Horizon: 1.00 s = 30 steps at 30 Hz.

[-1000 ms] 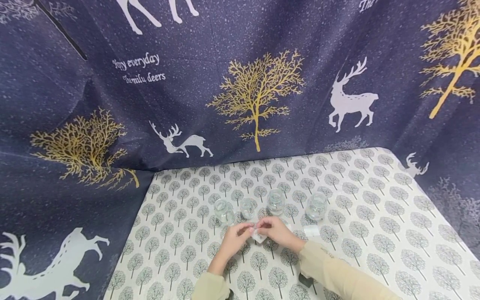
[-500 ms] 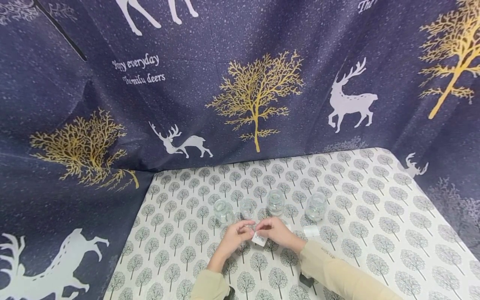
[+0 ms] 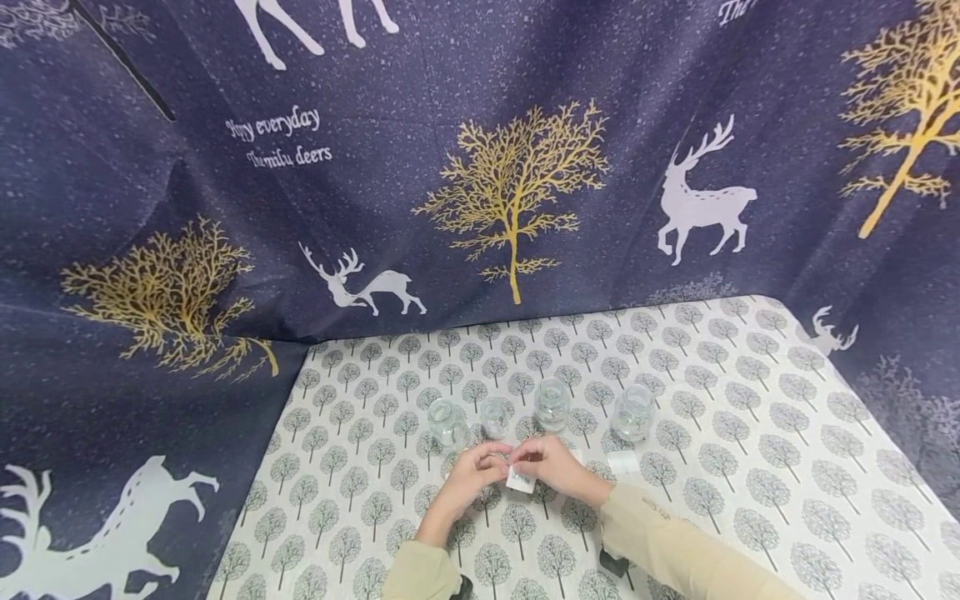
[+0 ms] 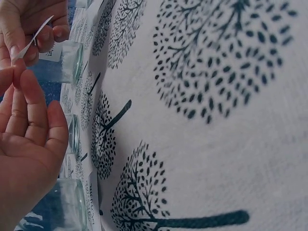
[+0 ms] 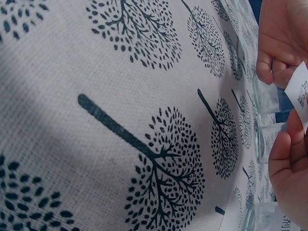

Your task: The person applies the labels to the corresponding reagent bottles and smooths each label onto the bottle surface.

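Observation:
My right hand (image 3: 555, 467) pinches a small white paper label (image 3: 521, 481) with dark print on it. The thumb and fingertips of my left hand (image 3: 468, 477) meet at the label's edge. The left wrist view shows the label (image 4: 36, 37) edge-on and slightly bent, between the right hand (image 4: 29, 24) above and the left hand (image 4: 29, 154) below. Its printed face (image 5: 301, 91) shows in the right wrist view. Several clear glass jars, such as the left one (image 3: 447, 422) and the right one (image 3: 633, 412), stand in a row behind the hands.
White paper pieces lie on the table by the right forearm, one of them a strip (image 3: 622, 462). A jar in the right wrist view bears a printed label (image 5: 284, 219). A tree-print cloth covers the table (image 3: 360, 500); a dark deer-print curtain (image 3: 375, 167) hangs behind it.
The left fingertips part from the label half a second ago and are back at its edge now. The label, at first largely covered by fingers, now hangs flatter from the right hand.

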Each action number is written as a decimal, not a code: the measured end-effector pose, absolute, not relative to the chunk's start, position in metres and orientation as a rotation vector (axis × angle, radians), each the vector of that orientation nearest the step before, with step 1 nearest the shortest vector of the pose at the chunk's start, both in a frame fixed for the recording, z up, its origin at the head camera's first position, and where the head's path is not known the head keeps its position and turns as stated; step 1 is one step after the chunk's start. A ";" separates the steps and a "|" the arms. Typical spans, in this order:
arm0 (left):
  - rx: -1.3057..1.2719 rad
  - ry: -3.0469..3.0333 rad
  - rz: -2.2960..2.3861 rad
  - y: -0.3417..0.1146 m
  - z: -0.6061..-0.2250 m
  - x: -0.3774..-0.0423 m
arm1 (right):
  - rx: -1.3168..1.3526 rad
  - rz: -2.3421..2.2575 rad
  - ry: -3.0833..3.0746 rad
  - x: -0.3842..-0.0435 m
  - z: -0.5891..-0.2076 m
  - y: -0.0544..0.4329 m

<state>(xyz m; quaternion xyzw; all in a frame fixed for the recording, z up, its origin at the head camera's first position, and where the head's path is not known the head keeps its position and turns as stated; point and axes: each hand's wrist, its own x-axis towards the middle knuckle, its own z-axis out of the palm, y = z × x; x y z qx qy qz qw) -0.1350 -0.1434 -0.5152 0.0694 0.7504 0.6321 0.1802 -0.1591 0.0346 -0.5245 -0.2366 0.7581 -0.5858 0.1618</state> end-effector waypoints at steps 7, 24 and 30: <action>0.156 2.111 1.801 -0.143 -0.515 -0.134 | -0.662 -1.636 2.191 -0.162 -0.535 0.036; 0.119 2.104 1.827 -0.137 -0.513 -0.134 | -0.771 -1.655 2.203 -0.151 -0.503 0.037; 0.114 2.087 1.847 -0.136 -0.515 -0.134 | -0.750 -1.639 2.243 -0.156 -0.523 0.036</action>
